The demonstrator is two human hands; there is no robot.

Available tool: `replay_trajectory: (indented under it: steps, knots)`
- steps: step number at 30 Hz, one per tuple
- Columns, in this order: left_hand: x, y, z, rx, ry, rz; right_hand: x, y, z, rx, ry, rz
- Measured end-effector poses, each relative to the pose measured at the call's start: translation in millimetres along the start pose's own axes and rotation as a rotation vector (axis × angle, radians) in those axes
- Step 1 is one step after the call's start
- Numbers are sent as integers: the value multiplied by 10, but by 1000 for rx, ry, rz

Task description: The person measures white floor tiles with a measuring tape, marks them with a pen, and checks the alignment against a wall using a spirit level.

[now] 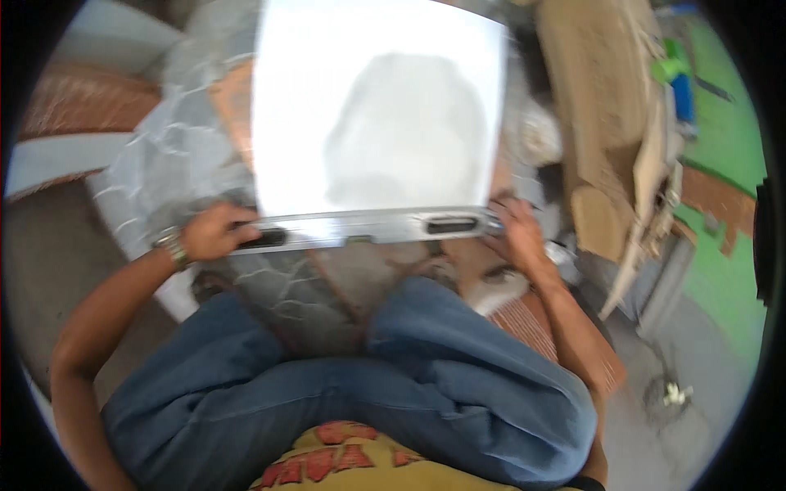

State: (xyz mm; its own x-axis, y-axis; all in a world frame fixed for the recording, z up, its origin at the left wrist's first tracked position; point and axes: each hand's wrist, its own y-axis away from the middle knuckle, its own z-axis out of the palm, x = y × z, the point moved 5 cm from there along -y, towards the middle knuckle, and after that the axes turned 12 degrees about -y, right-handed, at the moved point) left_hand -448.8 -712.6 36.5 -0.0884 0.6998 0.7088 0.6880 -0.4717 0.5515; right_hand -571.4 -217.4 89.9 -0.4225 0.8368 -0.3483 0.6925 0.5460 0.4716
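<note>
A silver spirit level (393, 226) with dark hand slots near its ends lies across the near edge of a large white tile (295, 123). My left hand (214, 232), with a watch on the wrist, is closed around the level's left end, its fingers at the slot. At the other end my right hand (519, 236) is closed too, its fingers partly hidden and smeared by motion. A greyish patch, like a shadow or reflection, shows on the tile. Whether the level rests on the tile or just above its edge, I cannot tell.
Grey and orange patterned flooring (286, 286) spreads beneath the tile. Torn cardboard (602, 123) lies to the right, beside a green surface (720, 147) with a blue and green object (681, 90). A reddish-brown ribbed piece (532, 327) sits near my right knee.
</note>
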Motion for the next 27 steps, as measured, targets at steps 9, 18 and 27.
replay_trajectory:
  steps: [9, 18, 27]
  knots:
    - [41, 16, -3, -78, 262, -100, -46, 14, -105, -18, -70, 72]
    - [107, 22, -33, -66, 203, -116, -52, 4, -119, 28, -68, 32]
    - [53, 25, -11, -78, 211, -143, -75, -2, -125, 3, -66, 57]
